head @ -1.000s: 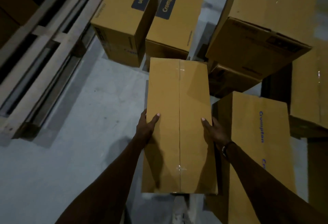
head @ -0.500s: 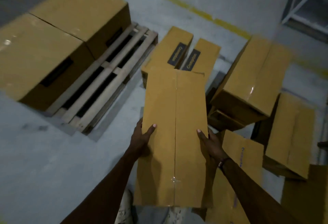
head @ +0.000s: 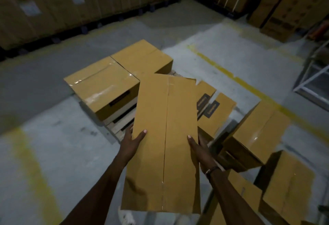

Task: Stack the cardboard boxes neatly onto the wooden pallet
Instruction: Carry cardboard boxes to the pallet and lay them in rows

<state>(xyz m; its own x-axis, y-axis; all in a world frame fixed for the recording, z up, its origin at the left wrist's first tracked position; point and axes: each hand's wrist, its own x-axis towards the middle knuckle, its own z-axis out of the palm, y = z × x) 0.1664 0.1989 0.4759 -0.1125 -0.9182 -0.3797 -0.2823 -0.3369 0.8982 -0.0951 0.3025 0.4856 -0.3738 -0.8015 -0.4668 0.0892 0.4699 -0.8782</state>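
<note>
Two hands, our left hand [head: 130,142] and right hand [head: 199,149], are clasping the long tan taped cardboard box [head: 164,141], carried above the slatted wooden pallet [head: 117,126]; we are aiming to lower it level beside the two brown stacked cartons [head: 110,84].

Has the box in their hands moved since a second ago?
Yes. The held box has risen off the floor and swung left toward the pallet, now overlapping it.

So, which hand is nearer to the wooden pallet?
Left. The left hand grips the carried box on its pallet-side edge, beside the wooden pallet; the right hand grips the opposite edge.
</note>
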